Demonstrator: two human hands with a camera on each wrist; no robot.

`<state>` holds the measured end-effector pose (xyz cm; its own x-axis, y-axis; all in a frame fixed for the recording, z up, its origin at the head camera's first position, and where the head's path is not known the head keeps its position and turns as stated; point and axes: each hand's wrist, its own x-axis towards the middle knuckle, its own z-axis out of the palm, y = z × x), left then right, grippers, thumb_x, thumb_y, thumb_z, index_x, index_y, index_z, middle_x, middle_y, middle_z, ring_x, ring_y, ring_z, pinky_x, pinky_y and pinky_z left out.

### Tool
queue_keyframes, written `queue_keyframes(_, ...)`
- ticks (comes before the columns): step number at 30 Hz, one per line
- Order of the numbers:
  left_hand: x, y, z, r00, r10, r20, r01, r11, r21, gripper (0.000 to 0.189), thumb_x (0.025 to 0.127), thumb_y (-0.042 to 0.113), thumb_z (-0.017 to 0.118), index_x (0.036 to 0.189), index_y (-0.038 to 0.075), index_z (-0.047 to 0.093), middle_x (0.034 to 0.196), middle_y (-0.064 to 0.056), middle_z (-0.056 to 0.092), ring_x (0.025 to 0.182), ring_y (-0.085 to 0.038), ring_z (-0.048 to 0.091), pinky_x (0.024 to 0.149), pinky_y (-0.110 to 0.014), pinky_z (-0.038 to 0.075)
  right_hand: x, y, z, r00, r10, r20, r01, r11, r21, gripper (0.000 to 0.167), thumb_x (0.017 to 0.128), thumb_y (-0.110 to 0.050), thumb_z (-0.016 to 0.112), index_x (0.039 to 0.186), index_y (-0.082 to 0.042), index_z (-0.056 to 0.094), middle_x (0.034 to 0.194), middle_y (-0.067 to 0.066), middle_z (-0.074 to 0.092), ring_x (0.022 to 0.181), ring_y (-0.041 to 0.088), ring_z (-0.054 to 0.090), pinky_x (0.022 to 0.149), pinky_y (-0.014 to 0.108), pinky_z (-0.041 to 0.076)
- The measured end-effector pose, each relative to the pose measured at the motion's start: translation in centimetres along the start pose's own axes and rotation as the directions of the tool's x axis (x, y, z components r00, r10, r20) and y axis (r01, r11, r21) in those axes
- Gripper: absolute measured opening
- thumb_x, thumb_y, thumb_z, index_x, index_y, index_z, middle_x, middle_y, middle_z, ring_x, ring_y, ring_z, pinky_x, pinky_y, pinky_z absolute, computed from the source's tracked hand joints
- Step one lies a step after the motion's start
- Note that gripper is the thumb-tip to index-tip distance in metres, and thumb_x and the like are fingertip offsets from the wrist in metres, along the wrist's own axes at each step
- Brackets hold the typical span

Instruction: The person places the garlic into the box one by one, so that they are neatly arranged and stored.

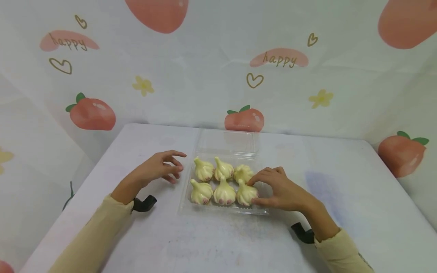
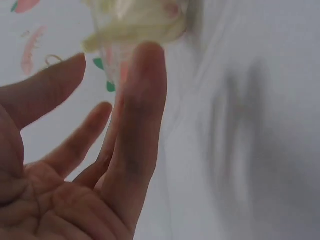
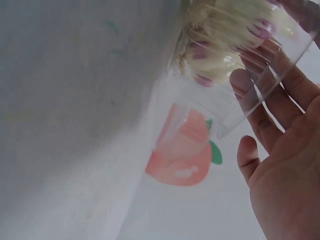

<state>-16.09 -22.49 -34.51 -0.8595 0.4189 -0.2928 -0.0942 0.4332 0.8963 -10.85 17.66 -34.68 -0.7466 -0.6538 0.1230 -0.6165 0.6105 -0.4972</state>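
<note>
A clear plastic clamshell box [image 1: 223, 209] lies with its lid [image 1: 227, 142] folded back. Garlic bulbs stand inside in two rows of three. My right hand [image 1: 281, 191] reaches over the box's right side and holds the front-right garlic bulb [image 1: 246, 194] between thumb and fingers. In the right wrist view, fingers [image 3: 272, 107] show partly through the clear wall beside the bulbs. My left hand [image 1: 158, 167] hovers left of the box, fingers loosely bent, holding nothing. Its nearest bulb is the back-left garlic bulb [image 1: 203, 169], blurred in the left wrist view.
The white table [image 1: 153, 242] stretches around the box on every side. Behind it hangs a pale cloth [image 1: 194, 76] printed with peaches, hearts and flowers. Black straps or mounts [image 1: 145, 204] stick out at both wrists.
</note>
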Motion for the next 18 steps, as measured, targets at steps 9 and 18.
queue_keyframes(9, 6.6, 0.9, -0.5, 0.969, -0.181, -0.170, 0.154, 0.975, -0.161, 0.051, 0.104, 0.021, 0.053, 0.148, 0.002, 0.039, 0.139, -0.025, 0.050, 0.095, -0.018, 0.066, 0.083, -0.028, 0.061, -0.6, 0.3, -0.7, 0.999, -0.026, -0.043, 0.028, 0.999, 0.039, 0.041, 0.079, -0.036, 0.084, 0.116, -0.030, 0.066, 0.118, -0.017, 0.064, 0.117, 0.005, 0.054, 0.097, 0.038, 0.033)
queue_keyframes(18, 9.9, 2.3, -1.6, 0.956, -0.254, -0.144, 0.216, 0.947, -0.237, 0.055, 0.105, 0.025, 0.049, 0.152, 0.000, 0.033, 0.146, -0.023, 0.046, 0.103, -0.022, 0.063, 0.090, -0.029, 0.059, -1.1, 1.2, -1.5, 0.996, 0.036, -0.082, -0.033, 0.999, 0.042, 0.051, 0.082, -0.041, 0.081, 0.126, -0.024, 0.062, 0.142, 0.000, 0.052, 0.134, 0.020, 0.042, 0.107, 0.055, 0.036)
